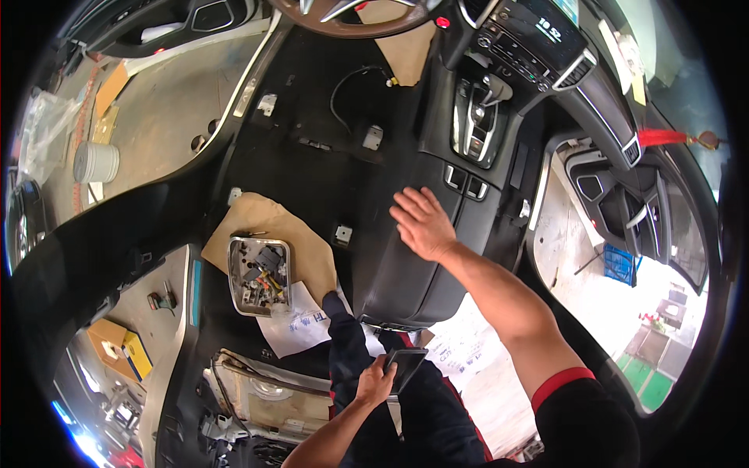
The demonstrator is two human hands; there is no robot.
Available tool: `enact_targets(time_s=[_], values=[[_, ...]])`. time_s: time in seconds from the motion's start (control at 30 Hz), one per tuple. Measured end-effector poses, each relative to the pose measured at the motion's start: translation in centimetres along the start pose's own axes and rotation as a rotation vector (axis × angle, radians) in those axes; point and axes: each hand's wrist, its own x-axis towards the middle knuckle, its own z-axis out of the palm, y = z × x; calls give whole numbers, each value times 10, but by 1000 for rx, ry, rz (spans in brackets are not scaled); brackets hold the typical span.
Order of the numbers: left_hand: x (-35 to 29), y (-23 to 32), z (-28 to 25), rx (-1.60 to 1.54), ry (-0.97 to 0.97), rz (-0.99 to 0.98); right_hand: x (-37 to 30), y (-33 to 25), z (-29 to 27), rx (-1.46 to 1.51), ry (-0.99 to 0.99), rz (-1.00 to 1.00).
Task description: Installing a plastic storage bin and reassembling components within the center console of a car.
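Note:
My left hand (pixel 376 385) is closed round the edge of a flat black rectangular piece (pixel 407 368) above my legs; its exact kind is unclear. My right hand (pixel 424 225) is spread over the black centre console (pixel 406 273), near its armrest lids and latches (pixel 466 183). The fingers are stretched out with nothing in them. Whether the palm presses on the console I cannot tell. Further forward on the console is the gear lever (pixel 494 92) in its silver-edged surround.
A metal tray (pixel 232 273) of small parts and tools sits on brown paper (pixel 312 249) on the seatless car floor. Metal brackets (pixel 373 138) and a loose cable (pixel 337 93) are there too. The steering wheel (pixel 351 30) is ahead. Both sides have open doors (pixel 624 195).

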Motion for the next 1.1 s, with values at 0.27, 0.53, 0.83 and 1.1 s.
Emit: enact_targets(time_s=[0.27,0.53,0.83,1.1], values=[[7,-17,-2,-95,68,-69,19,7,0,-50,-5,2],[8,-24,8,-192,68,-106,25,5,2,-69,-62,-7],[17,-39,-12,-439,154,-224,27,7,1,-82,-94,-11],[34,-72,-33,-614,411,-189,29,5,4,-82,-106,-12]])
